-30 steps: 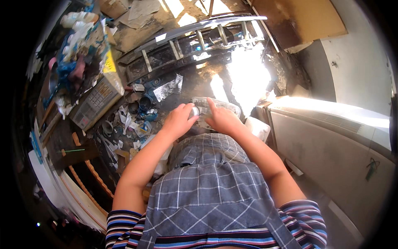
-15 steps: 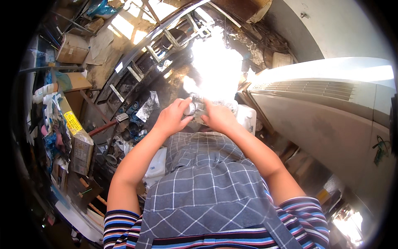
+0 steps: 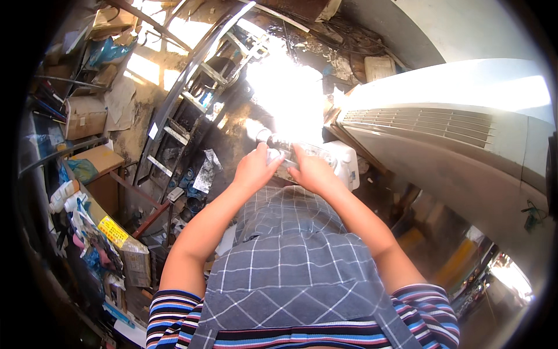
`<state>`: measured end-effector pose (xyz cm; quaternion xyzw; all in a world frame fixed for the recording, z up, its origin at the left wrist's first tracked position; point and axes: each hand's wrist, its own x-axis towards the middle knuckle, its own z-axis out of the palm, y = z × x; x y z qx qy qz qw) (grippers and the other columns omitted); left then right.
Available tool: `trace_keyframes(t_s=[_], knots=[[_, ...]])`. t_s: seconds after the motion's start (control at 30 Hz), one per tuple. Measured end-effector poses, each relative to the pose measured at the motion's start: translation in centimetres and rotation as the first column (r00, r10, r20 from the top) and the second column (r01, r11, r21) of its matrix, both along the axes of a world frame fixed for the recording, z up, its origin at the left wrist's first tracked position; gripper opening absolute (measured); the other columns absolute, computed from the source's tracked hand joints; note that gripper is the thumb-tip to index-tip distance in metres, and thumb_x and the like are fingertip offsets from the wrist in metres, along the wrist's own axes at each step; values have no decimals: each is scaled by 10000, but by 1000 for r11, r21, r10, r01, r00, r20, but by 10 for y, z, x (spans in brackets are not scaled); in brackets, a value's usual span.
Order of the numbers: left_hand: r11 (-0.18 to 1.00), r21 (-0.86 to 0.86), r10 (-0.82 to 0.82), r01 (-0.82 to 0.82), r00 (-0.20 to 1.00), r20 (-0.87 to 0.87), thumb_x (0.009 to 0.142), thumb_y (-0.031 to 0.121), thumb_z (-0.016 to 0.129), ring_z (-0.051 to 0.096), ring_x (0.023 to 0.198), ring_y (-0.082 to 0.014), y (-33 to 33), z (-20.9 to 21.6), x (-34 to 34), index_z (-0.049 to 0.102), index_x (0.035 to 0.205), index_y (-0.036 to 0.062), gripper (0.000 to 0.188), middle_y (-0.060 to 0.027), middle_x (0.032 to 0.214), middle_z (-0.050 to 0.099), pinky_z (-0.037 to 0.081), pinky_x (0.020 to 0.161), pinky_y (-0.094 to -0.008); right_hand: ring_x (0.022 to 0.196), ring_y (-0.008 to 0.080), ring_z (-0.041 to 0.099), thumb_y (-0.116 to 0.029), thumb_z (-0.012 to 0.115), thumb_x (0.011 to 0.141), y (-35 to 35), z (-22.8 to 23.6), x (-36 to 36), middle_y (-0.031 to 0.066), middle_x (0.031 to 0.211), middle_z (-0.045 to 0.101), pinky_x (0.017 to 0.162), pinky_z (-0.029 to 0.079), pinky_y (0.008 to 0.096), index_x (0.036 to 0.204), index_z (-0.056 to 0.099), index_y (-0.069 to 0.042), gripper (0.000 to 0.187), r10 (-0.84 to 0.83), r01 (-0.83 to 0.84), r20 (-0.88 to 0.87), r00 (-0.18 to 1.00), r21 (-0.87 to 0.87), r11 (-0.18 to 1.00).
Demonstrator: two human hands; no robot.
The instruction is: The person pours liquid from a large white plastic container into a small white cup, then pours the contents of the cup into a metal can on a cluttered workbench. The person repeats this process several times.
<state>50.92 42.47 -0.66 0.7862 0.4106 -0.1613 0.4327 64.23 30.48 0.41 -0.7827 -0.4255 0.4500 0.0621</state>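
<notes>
Both hands meet in front of the grey checked apron [image 3: 290, 256]. The fingers of my left hand [image 3: 253, 170] are closed around a small white rounded piece [image 3: 274, 155], perhaps a cap. My right hand [image 3: 317, 173] grips a clear plastic container [image 3: 318, 152], bottle-like, lying sideways beyond the fingers. Glare washes out much of its outline, so I cannot tell whether the white piece is attached to it. Just right of the right hand stands a white plastic jug [image 3: 349, 164].
A large white panelled unit with a slatted grille [image 3: 418, 123] fills the right side. To the left, a metal ladder-like frame [image 3: 192, 100] lies at a slant. Cardboard boxes [image 3: 86, 116], a taped carton [image 3: 136, 264] and mixed scrap crowd the far left. Bright sunlight hits the floor [image 3: 285, 93] ahead.
The view has shifted, moving the surroundings at left lower and the far floor leftward. My hands stay together; the left fingers now sit closer around the white piece.
</notes>
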Motion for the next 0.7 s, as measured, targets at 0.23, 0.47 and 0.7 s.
trace_keyframes(t_s=[0.23, 0.47, 0.7], knots=[[844, 180, -536, 505, 798, 275, 828, 214, 663, 578, 862, -355, 43, -4, 11, 539, 1111, 44, 352, -154, 901, 556, 465, 730, -444, 936, 403, 635, -303, 612, 859, 15, 8, 27, 269, 1018, 646, 829, 495, 470, 1407, 325, -25, 678, -50, 41, -132, 990, -65, 997], [675, 364, -729, 641, 508, 459, 732, 153, 728, 564, 941, -341, 93, -20, 40, 525, 1193, 78, 509, -118, 1012, 574, 469, 787, -433, 885, 396, 635, -303, 656, 835, 24, 3, 56, 243, 864, 644, 778, 477, 442, 1446, 294, -42, 757, -151, 138, -224, 963, -71, 988], [971, 81, -238, 225, 937, 257, 852, 418, 634, 622, 844, -401, 68, -28, 69, 497, 1052, 31, 457, -203, 908, 626, 493, 705, -477, 1002, 424, 602, -293, 634, 831, 44, -5, 59, 302, 1049, 624, 882, 468, 446, 1421, 302, 45, 757, -332, 325, -166, 929, -68, 943]])
